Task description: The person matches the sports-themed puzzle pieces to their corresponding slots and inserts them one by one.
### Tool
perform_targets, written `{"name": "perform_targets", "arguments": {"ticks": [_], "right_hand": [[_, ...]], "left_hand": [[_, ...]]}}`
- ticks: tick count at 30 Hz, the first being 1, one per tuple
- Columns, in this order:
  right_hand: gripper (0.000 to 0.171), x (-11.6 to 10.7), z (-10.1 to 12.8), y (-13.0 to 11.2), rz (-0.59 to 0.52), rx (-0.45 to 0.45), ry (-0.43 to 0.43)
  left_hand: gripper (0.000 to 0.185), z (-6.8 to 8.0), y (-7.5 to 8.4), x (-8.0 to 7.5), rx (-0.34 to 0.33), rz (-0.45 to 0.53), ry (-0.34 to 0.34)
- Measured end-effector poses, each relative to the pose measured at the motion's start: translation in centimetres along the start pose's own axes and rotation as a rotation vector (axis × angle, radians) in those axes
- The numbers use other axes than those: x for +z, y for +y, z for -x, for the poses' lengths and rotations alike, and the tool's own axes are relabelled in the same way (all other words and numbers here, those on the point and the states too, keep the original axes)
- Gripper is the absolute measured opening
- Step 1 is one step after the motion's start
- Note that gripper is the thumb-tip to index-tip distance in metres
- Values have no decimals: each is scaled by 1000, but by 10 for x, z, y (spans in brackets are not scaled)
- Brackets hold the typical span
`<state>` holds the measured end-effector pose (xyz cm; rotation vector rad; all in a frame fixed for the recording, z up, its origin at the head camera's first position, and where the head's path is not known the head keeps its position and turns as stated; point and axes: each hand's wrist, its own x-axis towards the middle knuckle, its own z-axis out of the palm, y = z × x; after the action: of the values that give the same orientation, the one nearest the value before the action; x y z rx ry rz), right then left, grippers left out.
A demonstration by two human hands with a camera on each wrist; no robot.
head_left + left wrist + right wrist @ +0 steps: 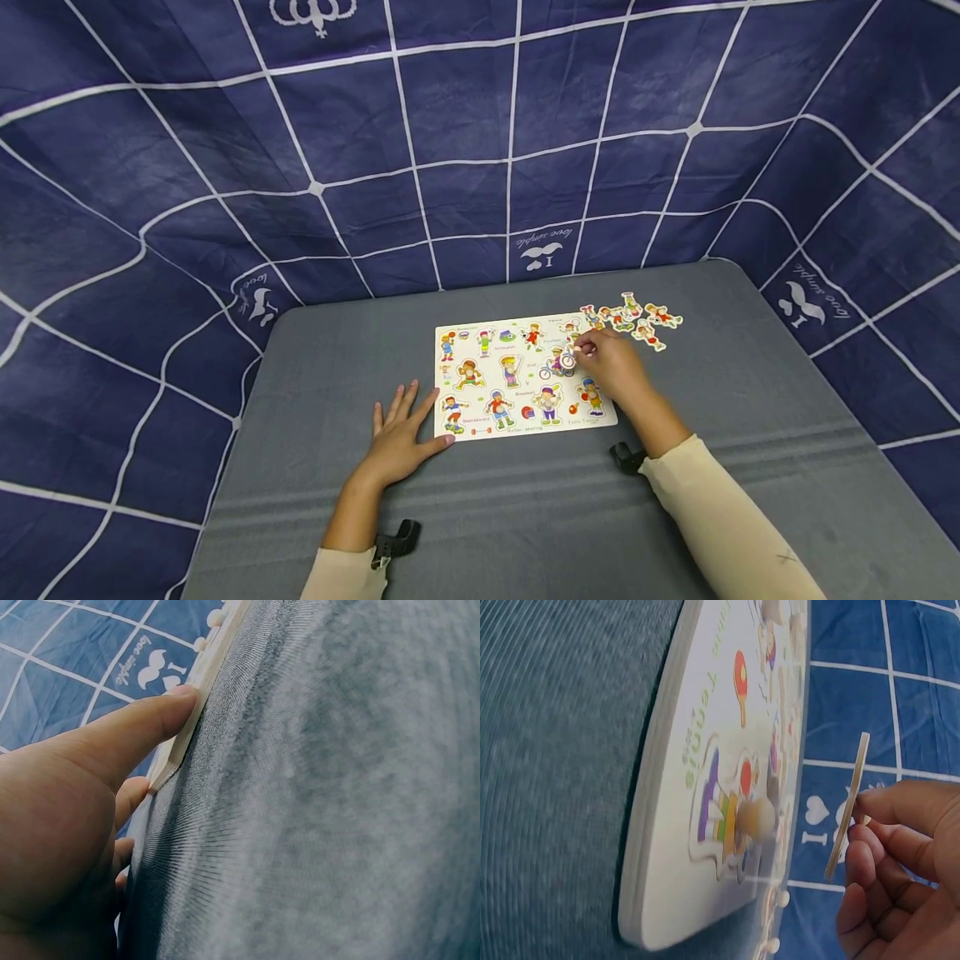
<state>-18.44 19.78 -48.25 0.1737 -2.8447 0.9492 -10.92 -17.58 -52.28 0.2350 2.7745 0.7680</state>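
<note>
**Right hand lifting a piece over the puzzle board**

The right hand point(611, 362) is pinching a flat wooden puzzle piece point(846, 806) between thumb and fingers, holding it just above the puzzle board point(487, 379) on the grey table point(750, 417). The left hand point(401, 437) is lying flat, fingers spread, its thumb point(142, 724) touching the board's edge. Loose pieces point(633, 317) are lying beside the board's far right corner

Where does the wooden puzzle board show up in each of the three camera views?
Head view: the puzzle board lies flat at the middle of the grey table, between the two hands.
Left wrist view: only its thin pale edge shows, upper left, against the left hand's thumb.
Right wrist view: it fills the centre, seen edge-on and tilted, left of the right hand, which pinches a loose piece.
Shared landmark: the grey table.
</note>
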Motion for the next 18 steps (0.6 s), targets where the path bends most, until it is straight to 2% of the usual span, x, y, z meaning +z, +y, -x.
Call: {"name": "perform_targets", "arguments": {"ticks": [10, 18], "right_hand": [[7, 14, -3, -7, 21, -17, -48], [4, 21, -6, -9, 48, -17, -93]], "left_hand": [[91, -1, -1, 1, 1, -10, 4], [89, 1, -3, 3, 51, 29, 71]]}}
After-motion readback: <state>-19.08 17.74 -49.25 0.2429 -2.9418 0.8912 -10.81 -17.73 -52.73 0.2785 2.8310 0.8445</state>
